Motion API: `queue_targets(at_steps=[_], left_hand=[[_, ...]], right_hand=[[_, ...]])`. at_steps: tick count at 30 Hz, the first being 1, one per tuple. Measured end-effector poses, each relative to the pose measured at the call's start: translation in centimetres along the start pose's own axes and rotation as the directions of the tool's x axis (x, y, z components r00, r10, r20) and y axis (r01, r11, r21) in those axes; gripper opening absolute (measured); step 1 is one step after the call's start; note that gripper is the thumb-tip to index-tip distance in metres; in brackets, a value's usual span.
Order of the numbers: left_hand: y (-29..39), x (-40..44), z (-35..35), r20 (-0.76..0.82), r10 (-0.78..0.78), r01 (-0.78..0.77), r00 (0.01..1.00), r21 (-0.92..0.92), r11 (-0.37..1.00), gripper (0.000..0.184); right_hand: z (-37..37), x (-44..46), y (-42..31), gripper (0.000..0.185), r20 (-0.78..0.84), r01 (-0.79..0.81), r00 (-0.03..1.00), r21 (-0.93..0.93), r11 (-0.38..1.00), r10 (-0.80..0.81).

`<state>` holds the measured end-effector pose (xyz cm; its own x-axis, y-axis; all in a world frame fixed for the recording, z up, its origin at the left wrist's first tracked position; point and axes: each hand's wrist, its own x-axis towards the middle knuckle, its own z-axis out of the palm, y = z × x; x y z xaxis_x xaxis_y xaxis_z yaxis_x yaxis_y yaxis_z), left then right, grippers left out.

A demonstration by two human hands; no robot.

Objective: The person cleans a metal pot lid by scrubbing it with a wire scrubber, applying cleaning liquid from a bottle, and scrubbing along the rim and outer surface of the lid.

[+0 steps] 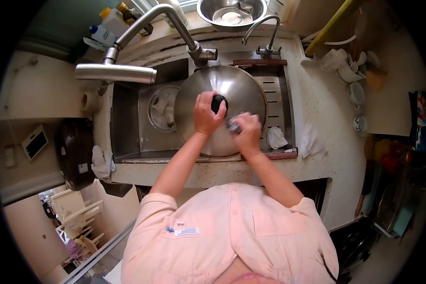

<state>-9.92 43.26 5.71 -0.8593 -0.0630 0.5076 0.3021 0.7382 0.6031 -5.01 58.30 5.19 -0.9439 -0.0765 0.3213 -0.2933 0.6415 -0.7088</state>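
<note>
1. Lid: lay dome-up over the sink.
2. Left hand: gripped the black knob, where firmness likely helped steadiness.
3. Right hand: clasped a blurred grey scourer, probably best pressed flat.

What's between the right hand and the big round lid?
The head view shows a blurred gray pad, probably a scourer, between the right hand and the lid.

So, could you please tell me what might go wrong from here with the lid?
The metal lid lies over the sink and might slide if the left hand loses its black knob. The right hand holds what looks like a scouring pad, which could scratch the shiny surface.
</note>
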Motion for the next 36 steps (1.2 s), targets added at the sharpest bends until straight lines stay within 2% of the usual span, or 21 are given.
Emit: queue_targets(at_steps=[1, 3, 5, 7, 9, 10, 13, 14, 15, 17, 18, 19, 21, 23, 24, 27, 31, 32, 33, 35, 36], left_hand=[[0.1, -0.4, 0.0, -0.002, -0.007, 0.007, 1.000, -0.003, 1.000, 0.026], [0.1, -0.1, -0.1, -0.002, -0.011, 0.011, 1.000, 0.000, 1.000, 0.026], [0.2, -0.3, -0.3, 0.002, -0.008, 0.008, 1.000, 0.004, 1.000, 0.025], [0.2, 0.0, -0.3, 0.008, -0.012, 0.012, 1.000, -0.014, 1.000, 0.025], [0.4, 0.4, -0.2, -0.002, -0.032, 0.031, 1.000, -0.028, 0.999, 0.024], [0.4, 0.0, -0.3, 0.006, -0.049, 0.049, 0.999, -0.032, 0.998, 0.024], [0.4, 0.0, -0.5, 0.015, -0.041, 0.041, 0.999, -0.031, 0.999, 0.024], [0.2, -0.4, -0.4, 0.016, -0.034, 0.034, 0.999, -0.024, 0.999, 0.024], [-0.1, -0.6, -0.3, 0.015, -0.019, 0.019, 1.000, -0.019, 1.000, 0.024], [-0.3, 0.6, 0.1, 0.001, 0.002, -0.002, 1.000, -0.021, 1.000, 0.024], [0.0, 0.6, 0.0, 0.002, -0.012, 0.012, 1.000, -0.019, 1.000, 0.024], [0.2, 0.0, -0.2, 0.014, -0.034, 0.034, 0.999, -0.013, 0.999, 0.025], [0.2, 0.2, -0.3, 0.006, -0.033, 0.034, 0.999, -0.020, 0.999, 0.024], [0.4, -0.1, -0.4, 0.008, -0.044, 0.044, 0.999, -0.021, 0.999, 0.025], [0.4, -0.4, -0.5, 0.015, -0.040, 0.040, 0.999, -0.009, 0.999, 0.025], [0.1, 0.4, 0.0, -0.002, -0.023, 0.023, 1.000, -0.003, 1.000, 0.025], [0.0, 0.1, -0.2, 0.012, -0.042, 0.042, 0.999, -0.007, 0.999, 0.025], [0.2, 0.0, -0.3, 0.013, -0.048, 0.048, 0.999, -0.007, 0.999, 0.025], [0.4, -0.1, -0.4, 0.012, -0.049, 0.049, 0.999, -0.008, 0.999, 0.025], [0.0, 0.3, -0.2, 0.001, -0.023, 0.023, 1.000, -0.003, 1.000, 0.025], [0.0, 0.4, -0.1, -0.005, -0.020, 0.020, 1.000, -0.003, 1.000, 0.025]], right_hand=[[0.3, -0.6, -0.5, 0.023, -0.044, 0.096, 0.995, 0.023, 0.995, -0.095], [0.3, 2.0, 1.4, 0.020, -0.062, 0.022, 0.998, -0.001, 1.000, -0.022], [0.8, 5.2, 4.1, 0.016, -0.222, -0.143, 0.965, 0.001, 0.990, 0.139], [0.6, 4.5, 2.3, 0.013, -0.207, -0.077, 0.977, -0.130, 0.989, 0.049], [0.5, 0.8, -0.9, 0.016, -0.100, 0.100, 0.989, -0.048, 0.994, -0.105], [0.0, -0.2, -1.9, 0.017, -0.046, 0.124, 0.991, 0.026, 0.992, -0.122], [0.2, 3.3, 3.8, 0.017, -0.169, 0.025, 0.986, 0.118, 0.993, -0.005], [0.6, 4.8, 6.0, 0.014, -0.229, -0.137, 0.965, -0.008, 0.991, 0.132], [0.7, 5.0, 6.5, 0.013, -0.254, -0.179, 0.951, 0.009, 0.984, 0.176], [0.7, 2.7, 3.2, 0.020, -0.184, -0.079, 0.980, -0.044, 0.996, 0.070], [1.6, 1.0, 2.5, 0.025, -0.179, 0.104, 0.980, 0.080, 0.991, -0.089], [0.2, -0.1, -1.3, 0.026, -0.068, 0.118, 0.990, -0.033, 0.992, -0.120], [0.3, 1.0, 0.4, 0.025, -0.084, 0.081, 0.993, -0.014, 0.997, -0.082], [0.7, 3.9, 4.8, 0.027, -0.209, -0.203, 0.951, 0.123, 0.971, 0.226], [1.1, 4.5, 5.8, 0.027, -0.306, -0.229, 0.918, 0.107, 0.967, 0.251], [1.0, 1.0, 2.0, 0.025, -0.189, 0.076, 0.979, 0.006, 0.997, -0.074], [0.4, 1.5, 2.7, 0.023, -0.113, 0.007, 0.994, -0.032, 0.999, -0.011], [0.0, 3.3, 3.7, 0.021, -0.190, -0.151, 0.967, 0.098, 0.984, 0.167], [0.4, 4.1, 4.7, 0.021, -0.272, -0.154, 0.948, 0.063, 0.986, 0.165], [-1.0, 2.6, 0.6, 0.024, -0.146, 0.007, 0.989, -0.145, 0.989, -0.028], [1.4, -0.3, 0.8, 0.027, -0.130, -0.029, 0.991, -0.009, 1.000, 0.027]])
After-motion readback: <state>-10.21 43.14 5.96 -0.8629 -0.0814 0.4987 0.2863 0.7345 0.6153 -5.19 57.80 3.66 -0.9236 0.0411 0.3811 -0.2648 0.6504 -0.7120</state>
